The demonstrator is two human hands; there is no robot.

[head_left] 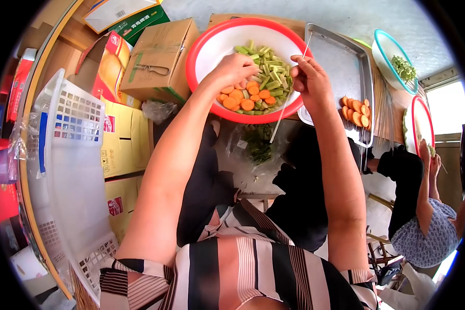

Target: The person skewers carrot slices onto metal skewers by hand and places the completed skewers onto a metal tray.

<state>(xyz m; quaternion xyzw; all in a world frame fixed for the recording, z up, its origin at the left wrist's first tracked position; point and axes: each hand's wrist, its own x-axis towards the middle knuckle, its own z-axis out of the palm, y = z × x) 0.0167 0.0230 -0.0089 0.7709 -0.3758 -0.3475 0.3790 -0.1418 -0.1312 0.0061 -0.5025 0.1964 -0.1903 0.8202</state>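
A large white bowl with a red rim (204, 46) holds cut green stalk pieces (274, 72), which look like celery, and orange carrot slices (236, 96). My left hand (235, 70) is over the bowl, fingers curled down at the vegetables beside the carrot slices. Its fingertips are partly hidden, so what they hold does not show. My right hand (311, 80), at the bowl's right rim, pinches a thin skewer (278, 124). The stick slants from above the hand down past the bowl's front rim. No pieces are visible on it.
Right of the bowl, a metal tray (336, 57) bears skewered carrot slices (356, 112). Bare skewers (390, 103) lie beside it. A teal-rimmed bowl (380, 49) holds greens. Another person (426, 222) works at a red-rimmed bowl (417, 124). Cardboard boxes (157, 57) and a white basket (70, 170) stand left.
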